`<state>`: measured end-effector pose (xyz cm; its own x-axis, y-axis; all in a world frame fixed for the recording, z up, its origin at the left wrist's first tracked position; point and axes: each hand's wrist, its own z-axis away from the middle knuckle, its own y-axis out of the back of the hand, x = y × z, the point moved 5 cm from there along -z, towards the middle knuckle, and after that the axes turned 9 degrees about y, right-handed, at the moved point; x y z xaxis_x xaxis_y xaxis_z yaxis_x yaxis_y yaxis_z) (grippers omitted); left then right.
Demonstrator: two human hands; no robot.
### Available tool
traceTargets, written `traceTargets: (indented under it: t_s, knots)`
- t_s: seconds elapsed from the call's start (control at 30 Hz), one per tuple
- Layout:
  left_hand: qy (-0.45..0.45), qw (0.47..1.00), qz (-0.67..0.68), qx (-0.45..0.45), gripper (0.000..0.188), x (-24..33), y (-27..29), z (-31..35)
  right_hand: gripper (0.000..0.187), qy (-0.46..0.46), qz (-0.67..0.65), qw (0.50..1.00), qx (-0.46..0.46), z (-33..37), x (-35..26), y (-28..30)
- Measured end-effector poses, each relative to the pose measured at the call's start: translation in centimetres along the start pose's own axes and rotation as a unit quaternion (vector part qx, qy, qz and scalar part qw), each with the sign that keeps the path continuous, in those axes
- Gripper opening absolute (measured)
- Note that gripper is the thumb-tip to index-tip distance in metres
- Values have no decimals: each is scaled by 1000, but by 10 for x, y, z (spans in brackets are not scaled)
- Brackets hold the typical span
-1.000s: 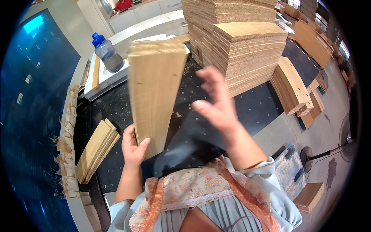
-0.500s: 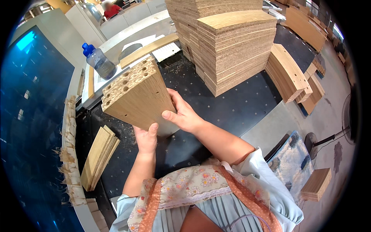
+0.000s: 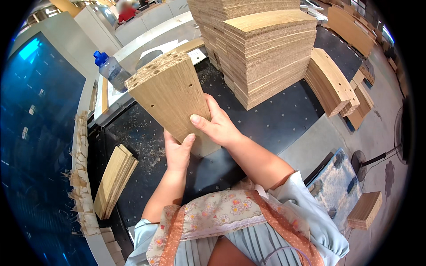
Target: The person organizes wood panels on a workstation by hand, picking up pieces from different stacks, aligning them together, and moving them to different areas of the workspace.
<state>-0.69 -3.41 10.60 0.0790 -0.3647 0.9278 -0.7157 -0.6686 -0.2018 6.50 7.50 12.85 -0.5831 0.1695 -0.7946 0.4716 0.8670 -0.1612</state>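
Note:
A stack of particle boards (image 3: pixel 173 97) with a wood-grain face is held up in front of me over the black worktable. Two small holes show in its face, and several drilled holes run along its rough far end. My left hand (image 3: pixel 178 150) grips its near left edge, thumb on the face. My right hand (image 3: pixel 218 124) is closed round its right edge, the thumb likewise on the face. The fingers behind the boards are hidden.
A tall stack of particle boards (image 3: pixel 275 62) stands at the back, with drilled boards (image 3: pixel 330 84) to its right. Thin strips (image 3: pixel 114 181) lie at the left. A blue-capped bottle (image 3: pixel 112 71) stands behind them. Beside the table are a fan (image 3: pixel 359 160) and a blue panel (image 3: pixel 40 133).
Both hands have shifted right with the boards. The boards have tilted so that more of the wood-grain face shows and less of the drilled end.

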Motion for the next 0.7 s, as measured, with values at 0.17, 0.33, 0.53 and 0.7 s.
traceTargets:
  t_s: [0.17,0.33,0.53,0.7]
  knots:
    - [4,997,-68,38,61,-2,2,-1,62,26,-12,1000,-4,4,-1,-4]
    - [8,950,-313,-16,58,63,9,-23,54,18,237,968,-76,4,-26,11]
    - [-166,580,-780,-165,41,138,-26,-39,39,160,314,913,-203,26,-89,-5]
    - [-162,300,-891,-299,11,111,-61,-33,68,111,389,906,-129,19,-12,-19]
